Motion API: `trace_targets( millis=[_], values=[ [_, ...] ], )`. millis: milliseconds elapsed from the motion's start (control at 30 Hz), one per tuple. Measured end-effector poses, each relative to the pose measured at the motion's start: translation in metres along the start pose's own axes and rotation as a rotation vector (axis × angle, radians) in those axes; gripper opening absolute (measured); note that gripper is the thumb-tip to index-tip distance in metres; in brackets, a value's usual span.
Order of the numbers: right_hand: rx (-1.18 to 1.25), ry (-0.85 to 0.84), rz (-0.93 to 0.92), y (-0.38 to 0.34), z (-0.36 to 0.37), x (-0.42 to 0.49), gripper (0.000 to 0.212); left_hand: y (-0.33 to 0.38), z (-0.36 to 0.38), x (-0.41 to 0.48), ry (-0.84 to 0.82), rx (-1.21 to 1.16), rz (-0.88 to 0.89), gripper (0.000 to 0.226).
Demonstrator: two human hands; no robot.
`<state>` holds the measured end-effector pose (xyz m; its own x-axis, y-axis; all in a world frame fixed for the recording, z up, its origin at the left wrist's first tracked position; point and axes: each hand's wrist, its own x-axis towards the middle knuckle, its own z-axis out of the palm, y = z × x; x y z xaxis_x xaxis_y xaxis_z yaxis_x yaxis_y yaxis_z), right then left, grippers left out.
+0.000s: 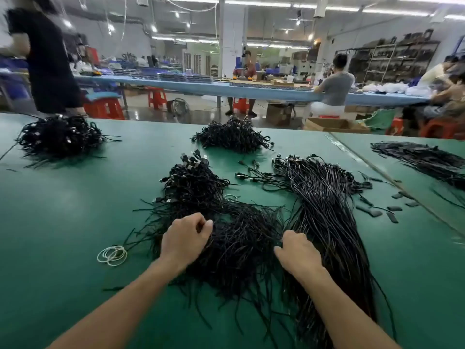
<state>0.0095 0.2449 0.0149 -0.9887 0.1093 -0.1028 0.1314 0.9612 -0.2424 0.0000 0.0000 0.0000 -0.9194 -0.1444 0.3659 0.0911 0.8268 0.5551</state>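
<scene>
1 cable pile (pixel 239 238) — black, thin, tangled strands | left hand (pixel 186 238) pinches it | right hand (pixel 298 253) grips it

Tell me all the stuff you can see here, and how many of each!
table: one, green, under everything
tangled cable pile: one, black, middle front
plug-end cable heap: one, black, behind it
long cable bundle: one, black, right of pile
far left cable heap: one, black, back left
far middle cable heap: one, black, back middle
side cable heap: one, black, far right
rubber bands: a few, white, left front
flat pieces: several, black, right of bundle
stools: several, red, floor behind
left grip: one, pinching strands of tangled cable pile
right grip: one, fingers curled into cables, hold hidden
</scene>
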Motion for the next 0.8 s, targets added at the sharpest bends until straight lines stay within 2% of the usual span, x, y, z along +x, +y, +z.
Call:
trace_targets(
  millis=[133,233,367,533,600,667,733,800],
  values=[
    [0.038,0.049,0.084,0.006,-0.001,0.011,0.014,0.018,0.012,0.011,-0.161,0.02,0.058,0.032],
    [0.051,0.023,0.097,0.012,-0.003,0.014,0.021,0.018,0.017,0.019,-0.156,-0.037,0.047,0.032],
    [0.048,-0.008,0.052,0.016,-0.002,0.016,0.014,0.028,0.024,0.027,-0.118,-0.045,0.096,0.027],
    [0.083,-0.131,0.046,0.016,-0.004,0.029,0.015,0.048,0.04,0.037,-0.237,-0.116,0.18,0.017],
    [0.175,-0.139,0.053,0.018,-0.01,0.031,0.035,0.05,0.044,0.039,-0.249,-0.162,0.201,0.014],
    [0.253,-0.138,0.028,0.018,-0.016,0.032,0.041,0.048,0.047,0.039,-0.249,-0.229,0.233,0.011],
    [0.371,-0.117,0.008,0.009,-0.023,0.031,0.029,0.044,0.049,0.039,-0.295,-0.301,0.301,0.023],
    [0.548,-0.118,-0.024,-0.006,-0.028,0.026,0.012,0.041,0.05,0.04,-0.366,-0.305,0.395,0.05]
  ],
)
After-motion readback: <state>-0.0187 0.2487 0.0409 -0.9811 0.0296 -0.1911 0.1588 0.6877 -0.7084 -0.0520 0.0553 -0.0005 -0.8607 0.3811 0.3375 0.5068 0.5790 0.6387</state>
